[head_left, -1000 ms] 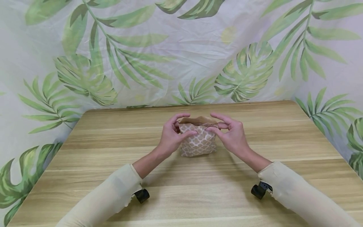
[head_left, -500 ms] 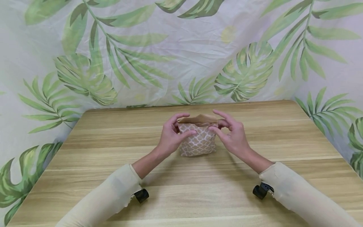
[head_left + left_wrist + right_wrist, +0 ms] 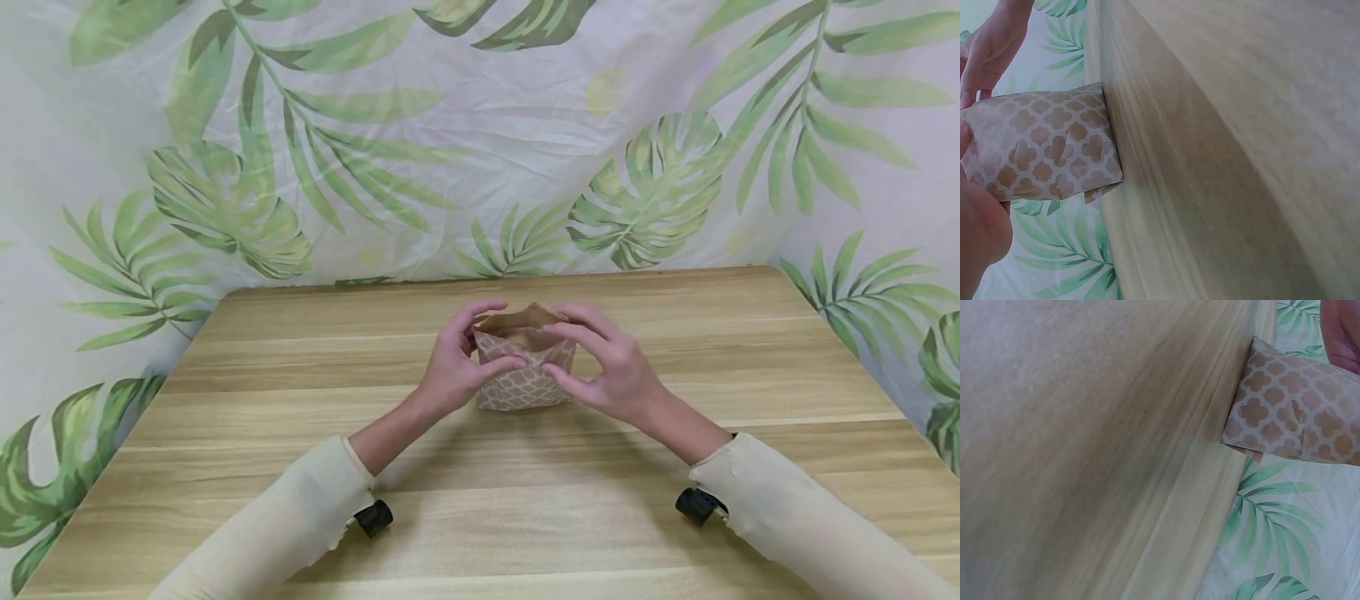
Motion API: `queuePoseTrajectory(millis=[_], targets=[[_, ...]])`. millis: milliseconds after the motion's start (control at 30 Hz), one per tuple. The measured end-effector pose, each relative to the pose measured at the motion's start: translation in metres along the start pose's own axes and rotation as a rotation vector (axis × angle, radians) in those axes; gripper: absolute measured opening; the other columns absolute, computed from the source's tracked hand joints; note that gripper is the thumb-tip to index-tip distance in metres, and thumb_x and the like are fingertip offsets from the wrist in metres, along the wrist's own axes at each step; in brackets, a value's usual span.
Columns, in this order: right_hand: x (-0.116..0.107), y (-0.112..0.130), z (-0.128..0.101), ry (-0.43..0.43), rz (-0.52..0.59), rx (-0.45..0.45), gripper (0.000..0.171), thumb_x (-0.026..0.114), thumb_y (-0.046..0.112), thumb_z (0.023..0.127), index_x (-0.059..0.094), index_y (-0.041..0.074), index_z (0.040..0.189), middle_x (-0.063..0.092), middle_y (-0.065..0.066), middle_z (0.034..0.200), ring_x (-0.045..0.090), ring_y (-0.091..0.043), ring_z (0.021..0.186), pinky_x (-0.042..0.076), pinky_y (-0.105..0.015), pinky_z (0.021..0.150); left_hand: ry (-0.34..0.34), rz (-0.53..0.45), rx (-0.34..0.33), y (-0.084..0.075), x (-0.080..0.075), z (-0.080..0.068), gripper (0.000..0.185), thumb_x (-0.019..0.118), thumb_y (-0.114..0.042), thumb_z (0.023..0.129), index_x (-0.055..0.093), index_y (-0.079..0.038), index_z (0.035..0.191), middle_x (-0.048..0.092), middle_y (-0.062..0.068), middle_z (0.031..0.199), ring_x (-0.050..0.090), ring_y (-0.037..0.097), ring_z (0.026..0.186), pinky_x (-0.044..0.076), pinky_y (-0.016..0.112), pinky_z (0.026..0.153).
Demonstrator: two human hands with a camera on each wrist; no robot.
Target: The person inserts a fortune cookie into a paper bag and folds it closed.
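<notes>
A small brown paper bag [image 3: 522,385] with a white lattice pattern stands upright in the middle of the wooden table [image 3: 480,500]. Its top is open and creased inward. My left hand [image 3: 459,367] pinches the bag's upper left edge, thumb in front and fingers curled over the rim. My right hand [image 3: 600,367] pinches the upper right edge, thumb against the front and fingers arched over the opening. The left wrist view shows the bag [image 3: 1044,150] from its side with a thumb at the lower left. In the right wrist view the bag [image 3: 1294,403] appears at the table's edge.
A leaf-printed cloth [image 3: 480,142] hangs behind and beside the table. Cream sleeves [image 3: 292,517] cover both forearms, each with a small black wrist camera [image 3: 373,517] under it. Bare wood lies on all sides of the bag.
My right hand has moved left and closed over the bag's top, folding the right rim inward. The bag's mouth is narrower and more peaked. The left hand barely moved.
</notes>
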State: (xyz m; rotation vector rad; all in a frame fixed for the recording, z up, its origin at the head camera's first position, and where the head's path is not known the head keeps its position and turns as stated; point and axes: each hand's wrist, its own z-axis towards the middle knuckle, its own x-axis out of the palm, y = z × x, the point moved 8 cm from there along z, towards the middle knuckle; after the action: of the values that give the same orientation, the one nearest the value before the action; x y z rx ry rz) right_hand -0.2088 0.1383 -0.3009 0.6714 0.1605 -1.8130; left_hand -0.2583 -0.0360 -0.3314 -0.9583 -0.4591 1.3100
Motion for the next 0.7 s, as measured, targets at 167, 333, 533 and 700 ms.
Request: queuePoseTrajectory(millis=[167,333,533,700], targets=[[0.0,-0.001,-0.001,0.019,-0.035,0.0,0.037,0.075,0.02,0.094,0.068,-0.006,0.119,0.065,-0.024,0.125,0.066,-0.038,0.111,0.046,-0.02,0.108,0.002,0.027,0.085,-0.005,0.002,-0.001,0.074,0.086,0.017,0.073,0.048,0.01,0.136,0.067,0.027,0.118,0.069,0.028,0.094,0.057,0.023,0.075],[-0.001,0.0,-0.001,0.029,-0.051,-0.004,0.036,0.077,0.018,0.091,0.069,-0.005,0.118,0.065,-0.023,0.124,0.066,-0.037,0.11,0.047,-0.021,0.107,0.015,0.038,0.184,-0.011,0.004,-0.002,0.076,0.086,0.018,0.07,0.047,0.009,0.133,0.069,0.028,0.112,0.071,0.037,0.094,0.059,0.025,0.075],[-0.001,0.0,-0.001,0.048,-0.066,0.002,0.039,0.077,0.019,0.09,0.069,-0.005,0.12,0.065,-0.022,0.124,0.066,-0.037,0.11,0.049,-0.024,0.106,0.025,0.05,0.21,-0.012,0.005,-0.002,0.075,0.087,0.018,0.069,0.047,0.012,0.133,0.069,0.027,0.112,0.07,0.038,0.097,0.058,0.024,0.078],[-0.001,-0.001,-0.001,0.055,-0.091,0.014,0.04,0.08,0.018,0.086,0.07,-0.005,0.117,0.065,-0.022,0.123,0.067,-0.036,0.109,0.057,-0.036,0.097,0.027,0.051,0.202,-0.012,0.005,-0.002,0.075,0.087,0.018,0.069,0.047,0.012,0.133,0.069,0.026,0.11,0.07,0.036,0.094,0.058,0.024,0.077]])
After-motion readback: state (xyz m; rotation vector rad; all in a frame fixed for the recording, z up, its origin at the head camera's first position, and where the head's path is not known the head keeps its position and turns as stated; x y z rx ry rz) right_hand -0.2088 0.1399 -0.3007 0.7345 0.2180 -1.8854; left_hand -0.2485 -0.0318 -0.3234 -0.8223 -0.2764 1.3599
